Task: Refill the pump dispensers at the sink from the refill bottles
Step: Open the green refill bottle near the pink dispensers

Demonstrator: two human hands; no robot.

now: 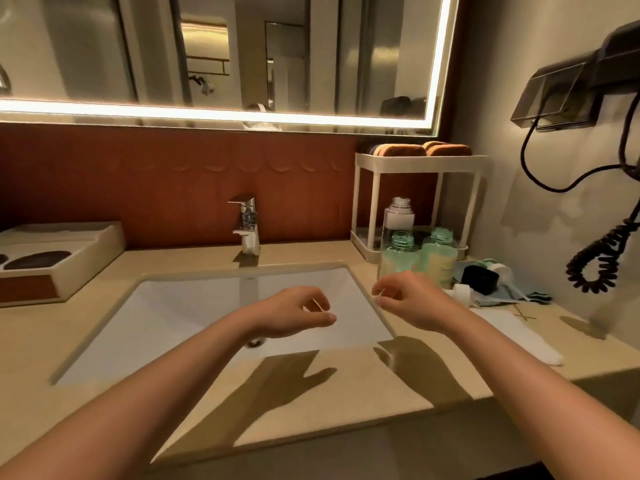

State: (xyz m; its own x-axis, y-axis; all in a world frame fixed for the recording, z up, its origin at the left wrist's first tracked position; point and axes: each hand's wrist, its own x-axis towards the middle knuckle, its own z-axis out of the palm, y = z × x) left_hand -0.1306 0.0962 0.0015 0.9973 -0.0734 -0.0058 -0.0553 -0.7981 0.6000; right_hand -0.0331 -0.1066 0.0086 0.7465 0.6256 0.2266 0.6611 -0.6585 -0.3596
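A bathroom vanity, seen from above in warm light. A smooth beige stone desk [311, 410] filled the lower half of the frame. A white rectangular sink [166, 306] was set into it left of centre, and a chrome tap [247, 223] stood behind the basin.

Two bare forearms reached in from the bottom edge. The left hand [294, 315] hung over the basin at mid-frame, fingers loosely curled, holding nothing. The right hand [407, 299] hovered over the sink's right rim, fingers also slack and empty, just in front of the bottles.

At centre right, two translucent teal bottles [438, 261] stood side by side on the desk. They were round-shouldered, with ribbed threaded necks left uncapped. Behind them rose a taller clear bottle [400, 216] with a white label and an open threaded neck. To their right, white plastic pump heads [502, 271] lay beside a black cap [479, 278]; how many could not be told. A white towel [512, 336] lay flat at lower right.

A white two-tier plastic rack [419, 161] behind the bottles carried brown spongy pads [401, 150] on top. A black wall-mounted hairdryer [620, 57] with a coiled cord [602, 265] hung at the right edge. A cream box tray [69, 244] sat at far left. An edge-lit mirror [242, 57] spanned the top, above red-brown tiles [156, 174].
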